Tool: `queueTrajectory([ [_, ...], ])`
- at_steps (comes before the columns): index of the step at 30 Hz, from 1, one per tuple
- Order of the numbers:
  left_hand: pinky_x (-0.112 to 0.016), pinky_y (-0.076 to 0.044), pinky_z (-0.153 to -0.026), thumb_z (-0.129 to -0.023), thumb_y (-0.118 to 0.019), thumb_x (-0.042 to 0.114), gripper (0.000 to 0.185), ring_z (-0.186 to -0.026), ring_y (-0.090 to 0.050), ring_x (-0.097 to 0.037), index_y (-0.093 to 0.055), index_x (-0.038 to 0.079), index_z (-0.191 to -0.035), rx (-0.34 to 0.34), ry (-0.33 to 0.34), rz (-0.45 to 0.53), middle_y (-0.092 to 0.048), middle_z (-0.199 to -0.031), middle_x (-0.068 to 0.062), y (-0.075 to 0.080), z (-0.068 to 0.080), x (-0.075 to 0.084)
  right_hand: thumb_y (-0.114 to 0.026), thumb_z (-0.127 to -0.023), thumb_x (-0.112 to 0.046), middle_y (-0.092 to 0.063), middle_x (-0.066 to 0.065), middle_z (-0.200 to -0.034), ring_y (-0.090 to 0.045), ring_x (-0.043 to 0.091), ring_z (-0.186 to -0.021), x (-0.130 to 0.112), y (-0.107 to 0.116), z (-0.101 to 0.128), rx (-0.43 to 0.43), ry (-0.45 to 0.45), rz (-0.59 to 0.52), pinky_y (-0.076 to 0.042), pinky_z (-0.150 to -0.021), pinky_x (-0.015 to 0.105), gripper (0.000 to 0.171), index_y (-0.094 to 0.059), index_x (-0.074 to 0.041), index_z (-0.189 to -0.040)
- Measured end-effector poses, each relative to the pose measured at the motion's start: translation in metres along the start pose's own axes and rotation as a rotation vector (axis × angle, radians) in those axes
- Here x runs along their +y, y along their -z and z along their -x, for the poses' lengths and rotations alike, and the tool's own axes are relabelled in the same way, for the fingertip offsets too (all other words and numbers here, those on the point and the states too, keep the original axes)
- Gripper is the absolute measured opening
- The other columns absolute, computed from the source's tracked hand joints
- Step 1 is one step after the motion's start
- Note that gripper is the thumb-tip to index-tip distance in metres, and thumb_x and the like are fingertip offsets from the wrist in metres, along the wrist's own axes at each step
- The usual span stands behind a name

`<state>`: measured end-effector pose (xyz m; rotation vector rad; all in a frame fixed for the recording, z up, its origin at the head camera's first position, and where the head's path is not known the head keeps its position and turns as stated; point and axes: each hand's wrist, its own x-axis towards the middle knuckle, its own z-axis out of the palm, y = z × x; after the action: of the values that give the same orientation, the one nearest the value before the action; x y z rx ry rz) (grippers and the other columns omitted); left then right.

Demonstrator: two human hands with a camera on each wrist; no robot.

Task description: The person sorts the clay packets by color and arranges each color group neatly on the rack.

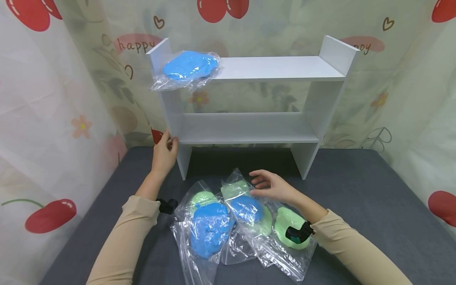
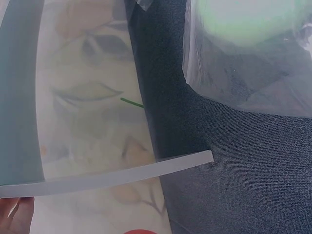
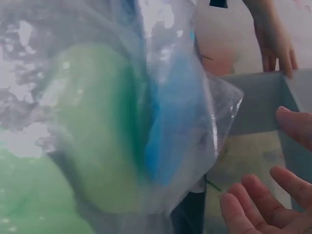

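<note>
Left hand (image 1: 165, 152) grips the left side panel of the white shelf unit (image 1: 249, 126) at the level of its lower board, thumb and fingers curled round the panel's front edge. The left wrist view shows only fingertips at the bottom left, below the shelf's white edge.

Right hand (image 1: 272, 186) hovers with fingers spread and relaxed, holding nothing, over the cluster of clear bags on the desk (image 1: 356, 190); whether its fingertips touch the plastic cannot be told. In the right wrist view the fingers are open, next to a bag holding blue and green pieces.

Bag cluster, near the desk's front edge, centre:
- blue bag, front left (image 1: 210, 229), large blue piece with a green piece behind it in the same heap.
- middle bag (image 1: 246, 208), blue piece over pale green, directly under the right hand.
- green bag (image 1: 290, 227), rightmost, partly under the right wrist.
The bags overlap one another.

Shelf unit stands at the desk's back edge, centre. One blue bag on the top shelf (image 1: 189, 67) lies at its left end, plastic overhanging the front.

Backdrop: patterned curtain with cherries (image 1: 50, 215).
</note>
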<state>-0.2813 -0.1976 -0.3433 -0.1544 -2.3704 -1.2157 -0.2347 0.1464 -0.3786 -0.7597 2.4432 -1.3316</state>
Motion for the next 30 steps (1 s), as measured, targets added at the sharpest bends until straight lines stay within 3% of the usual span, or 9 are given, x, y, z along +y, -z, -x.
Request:
queueTrajectory([
  [7,-0.049,-0.052,-0.085,-0.099,-0.042,0.017,0.048,-0.115,-0.058,-0.038,-0.033,0.015,-0.146,-0.002,0.005,0.006,-0.051,-0.136,-0.019,0.0,0.0,0.0,-0.072,-0.082,-0.03,-0.043,0.026,-0.136,-0.046,0.043,-0.123,0.012,-0.004,0.003,-0.074,-0.046,0.012,-0.042,-0.1,0.052,0.072,-0.037,-0.004,-0.14],
  [16,-0.05,-0.052,-0.083,-0.099,-0.042,0.017,0.048,-0.114,-0.059,-0.037,-0.033,0.016,-0.146,0.006,0.0,0.004,-0.051,-0.136,-0.018,-0.001,0.001,-0.001,-0.077,-0.077,-0.028,-0.036,0.024,-0.143,-0.04,0.043,-0.13,0.026,-0.013,0.003,-0.18,-0.121,-0.047,-0.037,-0.105,0.051,0.086,-0.029,-0.006,-0.145],
  [23,-0.05,-0.053,-0.08,-0.099,-0.042,0.017,0.048,-0.114,-0.059,-0.037,-0.033,0.016,-0.146,0.009,-0.001,0.01,-0.052,-0.136,-0.018,-0.001,0.0,-0.001,-0.077,-0.077,-0.027,-0.037,0.024,-0.142,-0.041,0.042,-0.128,0.029,-0.015,0.002,-0.209,-0.126,-0.021,-0.038,-0.103,0.051,0.087,-0.027,-0.005,-0.145],
  [30,-0.049,-0.053,-0.081,-0.099,-0.042,0.017,0.048,-0.114,-0.059,-0.036,-0.033,0.017,-0.146,0.011,0.002,0.01,-0.052,-0.136,-0.017,-0.002,0.0,-0.001,-0.077,-0.077,-0.026,-0.046,0.022,-0.13,-0.048,0.037,-0.12,0.033,-0.015,0.0,-0.212,-0.121,0.001,-0.041,-0.1,0.049,0.086,-0.028,-0.003,-0.144],
])
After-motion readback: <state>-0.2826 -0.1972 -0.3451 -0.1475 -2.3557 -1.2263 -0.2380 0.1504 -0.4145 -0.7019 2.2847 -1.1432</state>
